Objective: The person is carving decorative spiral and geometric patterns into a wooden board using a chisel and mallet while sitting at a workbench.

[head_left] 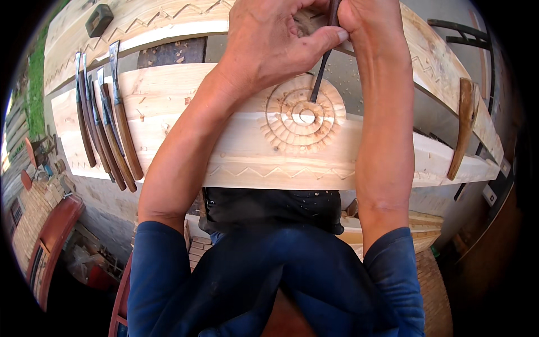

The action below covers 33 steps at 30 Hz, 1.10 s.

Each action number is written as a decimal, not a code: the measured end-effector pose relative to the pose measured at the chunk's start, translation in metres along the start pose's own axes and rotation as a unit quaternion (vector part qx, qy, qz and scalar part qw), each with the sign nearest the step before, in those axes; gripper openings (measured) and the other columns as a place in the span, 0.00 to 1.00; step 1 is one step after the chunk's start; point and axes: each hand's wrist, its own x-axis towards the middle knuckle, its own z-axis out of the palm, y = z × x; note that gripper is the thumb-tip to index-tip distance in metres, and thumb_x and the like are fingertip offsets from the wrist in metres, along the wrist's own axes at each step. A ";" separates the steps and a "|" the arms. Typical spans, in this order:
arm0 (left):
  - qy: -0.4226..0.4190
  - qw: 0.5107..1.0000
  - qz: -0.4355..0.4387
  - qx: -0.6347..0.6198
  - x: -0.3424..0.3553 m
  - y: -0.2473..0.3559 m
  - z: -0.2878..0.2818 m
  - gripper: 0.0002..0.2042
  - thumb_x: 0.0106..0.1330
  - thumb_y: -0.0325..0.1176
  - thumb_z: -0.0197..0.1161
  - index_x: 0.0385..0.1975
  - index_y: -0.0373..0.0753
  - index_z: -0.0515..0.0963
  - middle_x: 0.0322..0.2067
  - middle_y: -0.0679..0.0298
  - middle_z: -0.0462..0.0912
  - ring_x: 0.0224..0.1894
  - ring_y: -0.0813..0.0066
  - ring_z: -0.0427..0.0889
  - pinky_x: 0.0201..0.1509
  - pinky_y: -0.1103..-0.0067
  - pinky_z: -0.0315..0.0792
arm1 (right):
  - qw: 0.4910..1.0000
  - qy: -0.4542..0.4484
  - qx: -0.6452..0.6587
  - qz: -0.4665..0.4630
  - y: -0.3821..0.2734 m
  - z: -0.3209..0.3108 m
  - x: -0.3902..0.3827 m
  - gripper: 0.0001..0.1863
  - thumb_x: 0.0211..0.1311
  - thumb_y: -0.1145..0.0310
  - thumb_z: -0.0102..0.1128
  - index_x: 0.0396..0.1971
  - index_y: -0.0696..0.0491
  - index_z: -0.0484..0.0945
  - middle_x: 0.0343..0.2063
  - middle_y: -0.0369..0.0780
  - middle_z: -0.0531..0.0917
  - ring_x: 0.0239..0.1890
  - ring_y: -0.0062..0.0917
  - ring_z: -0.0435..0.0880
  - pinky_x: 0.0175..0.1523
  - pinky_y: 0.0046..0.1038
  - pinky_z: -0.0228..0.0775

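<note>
A carving chisel (320, 77) slants down from between my hands, its tip on the carved spiral rosette (281, 132) of a pale wooden board (241, 154). My left hand (272, 39) is closed at the chisel, its thumb pressed along the shaft. On the other side my right hand (365, 19) is closed around the upper part; the picture's top edge cuts off most of its fingers. Scalloped cuts ring the rosette, and a zigzag line runs along the board's near edge.
Several wood-handled chisels (106, 126) lie side by side on the board's left end. A curved wooden handle (463, 126) rests across its right end. Behind is another zigzag-carved board (163, 19) bearing a dark block (99, 21). Wood chips are scattered about.
</note>
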 end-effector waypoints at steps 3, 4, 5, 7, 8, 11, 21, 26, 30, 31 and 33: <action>-0.011 0.999 0.015 0.038 0.003 0.003 -0.003 0.13 0.56 0.32 0.81 0.35 0.36 0.84 0.37 0.55 0.86 0.45 0.53 0.84 0.55 0.63 0.76 | 1.000 0.010 -0.009 0.021 0.002 -0.002 0.002 0.19 0.86 0.54 0.55 0.36 0.53 0.74 0.21 0.36 0.75 0.15 0.18 0.64 0.20 0.22 0.54; -0.026 0.998 0.006 0.050 0.003 0.004 -0.004 0.13 0.55 0.32 0.81 0.35 0.36 0.84 0.37 0.56 0.86 0.46 0.53 0.83 0.57 0.63 0.75 | 1.000 0.010 -0.009 0.021 0.003 -0.003 0.003 0.19 0.86 0.54 0.55 0.36 0.53 0.74 0.21 0.36 0.75 0.15 0.18 0.64 0.20 0.22 0.54; -0.025 0.998 0.006 0.050 0.004 0.004 -0.004 0.13 0.55 0.32 0.81 0.35 0.36 0.84 0.37 0.56 0.86 0.46 0.53 0.83 0.57 0.63 0.75 | 1.000 0.011 -0.005 0.018 0.005 -0.004 0.003 0.19 0.86 0.54 0.55 0.36 0.53 0.74 0.21 0.35 0.75 0.15 0.18 0.64 0.20 0.23 0.54; -0.047 0.998 -0.014 0.030 0.003 0.002 -0.006 0.13 0.54 0.32 0.81 0.35 0.37 0.84 0.38 0.56 0.85 0.47 0.52 0.82 0.58 0.63 0.74 | 1.000 0.011 0.000 0.015 0.008 -0.004 0.001 0.18 0.86 0.55 0.54 0.36 0.53 0.74 0.21 0.35 0.75 0.15 0.18 0.64 0.20 0.23 0.54; -0.046 0.998 -0.014 0.031 0.003 0.002 -0.006 0.13 0.54 0.32 0.81 0.35 0.37 0.84 0.38 0.56 0.85 0.47 0.52 0.82 0.58 0.63 0.74 | 1.000 0.015 0.000 0.006 0.009 -0.004 -0.001 0.18 0.86 0.55 0.55 0.36 0.53 0.74 0.21 0.35 0.75 0.15 0.18 0.64 0.20 0.23 0.55; -0.037 0.999 -0.015 0.021 0.003 0.004 -0.007 0.13 0.54 0.32 0.82 0.34 0.38 0.84 0.38 0.56 0.85 0.48 0.52 0.82 0.59 0.62 0.74 | 1.000 0.027 0.010 0.008 0.010 -0.003 -0.009 0.17 0.86 0.57 0.55 0.37 0.53 0.74 0.21 0.34 0.75 0.15 0.18 0.65 0.19 0.23 0.55; -0.073 0.997 0.004 0.015 0.002 0.004 -0.009 0.12 0.54 0.36 0.82 0.32 0.41 0.86 0.35 0.63 0.85 0.49 0.58 0.82 0.65 0.62 0.70 | 0.999 0.024 0.031 0.000 -0.011 -0.023 0.003 0.17 0.86 0.56 0.56 0.37 0.53 0.74 0.22 0.36 0.77 0.14 0.18 0.66 0.18 0.21 0.56; -0.104 0.994 -0.006 0.028 0.007 0.021 -0.018 0.11 0.55 0.37 0.82 0.33 0.43 0.87 0.34 0.66 0.85 0.50 0.61 0.82 0.72 0.59 0.66 | 0.998 0.061 0.003 -0.015 -0.009 -0.017 -0.007 0.17 0.86 0.56 0.56 0.37 0.53 0.75 0.22 0.36 0.77 0.14 0.17 0.66 0.18 0.21 0.56; -0.108 0.994 -0.012 0.022 0.008 0.022 -0.016 0.10 0.54 0.35 0.82 0.33 0.44 0.87 0.33 0.68 0.86 0.50 0.61 0.82 0.75 0.58 0.64 | 0.998 0.054 0.014 -0.020 -0.010 -0.021 -0.009 0.17 0.86 0.57 0.56 0.37 0.54 0.75 0.22 0.36 0.77 0.14 0.17 0.66 0.19 0.21 0.56; -0.108 0.994 -0.012 0.016 0.007 0.021 -0.016 0.10 0.54 0.35 0.82 0.33 0.44 0.87 0.34 0.68 0.86 0.51 0.61 0.83 0.74 0.58 0.64 | 0.998 0.055 0.013 -0.023 -0.010 -0.019 -0.009 0.16 0.86 0.58 0.56 0.37 0.54 0.75 0.22 0.36 0.77 0.14 0.17 0.66 0.19 0.21 0.56; -0.100 0.995 -0.002 0.006 0.002 0.006 -0.012 0.10 0.54 0.34 0.82 0.33 0.44 0.87 0.34 0.68 0.86 0.50 0.62 0.83 0.74 0.58 0.64 | 0.998 0.056 0.021 -0.027 -0.009 -0.015 -0.014 0.16 0.86 0.57 0.56 0.37 0.54 0.75 0.22 0.37 0.77 0.14 0.17 0.67 0.19 0.21 0.56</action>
